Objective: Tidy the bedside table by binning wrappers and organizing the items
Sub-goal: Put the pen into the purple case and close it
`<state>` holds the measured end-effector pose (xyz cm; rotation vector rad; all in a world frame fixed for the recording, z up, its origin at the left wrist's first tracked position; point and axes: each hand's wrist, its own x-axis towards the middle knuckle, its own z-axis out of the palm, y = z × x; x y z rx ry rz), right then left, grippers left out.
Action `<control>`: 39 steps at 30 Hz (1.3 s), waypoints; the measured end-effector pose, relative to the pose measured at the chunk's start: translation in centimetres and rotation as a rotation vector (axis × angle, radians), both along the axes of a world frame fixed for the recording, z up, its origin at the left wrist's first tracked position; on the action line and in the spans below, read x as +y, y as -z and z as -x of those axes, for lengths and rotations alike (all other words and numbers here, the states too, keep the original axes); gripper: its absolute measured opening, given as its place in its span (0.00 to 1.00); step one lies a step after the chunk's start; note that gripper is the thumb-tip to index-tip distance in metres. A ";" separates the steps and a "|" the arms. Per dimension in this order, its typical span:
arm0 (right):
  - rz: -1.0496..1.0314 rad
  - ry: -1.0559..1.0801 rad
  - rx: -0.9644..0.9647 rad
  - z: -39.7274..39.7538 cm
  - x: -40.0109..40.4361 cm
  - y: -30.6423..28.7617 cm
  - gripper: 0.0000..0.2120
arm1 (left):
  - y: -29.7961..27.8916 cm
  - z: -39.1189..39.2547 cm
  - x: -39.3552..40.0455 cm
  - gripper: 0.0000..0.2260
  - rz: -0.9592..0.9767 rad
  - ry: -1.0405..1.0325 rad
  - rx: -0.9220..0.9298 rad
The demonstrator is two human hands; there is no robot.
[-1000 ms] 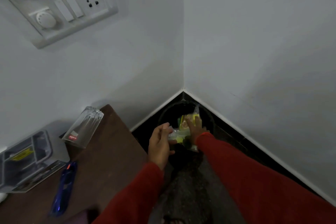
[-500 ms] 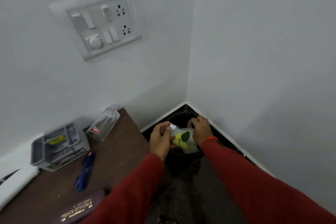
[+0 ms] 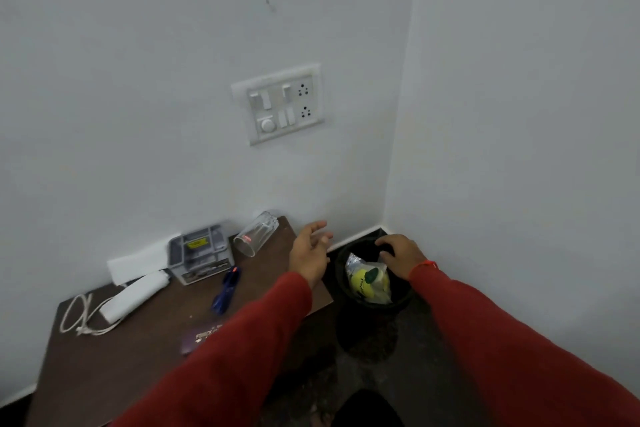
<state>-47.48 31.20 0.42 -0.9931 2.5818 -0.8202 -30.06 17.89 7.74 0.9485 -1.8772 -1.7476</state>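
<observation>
A yellow and silver wrapper lies inside the black bin on the floor in the room's corner. My right hand hovers over the bin's far rim, fingers curled, holding nothing. My left hand is open above the right edge of the brown bedside table, fingers spread, empty. On the table lie a tipped glass, a grey organizer tray, a blue pen and a dark spectacle case, partly hidden by my left sleeve.
A white adapter block with a coiled white cable sits at the table's left. White paper leans at the wall. A switchboard is on the wall above. Dark floor lies between table and bin.
Both hands have let go of the wrapper, which now rests in the bin. My left hand has moved left over the table's edge. The view has tilted up and pulled back.
</observation>
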 end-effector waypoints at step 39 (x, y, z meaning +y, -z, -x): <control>0.492 -0.380 0.017 -22.1 -12.9 -10.3 0.10 | -2.0 -27.6 -9.0 0.17 0.188 -0.646 0.036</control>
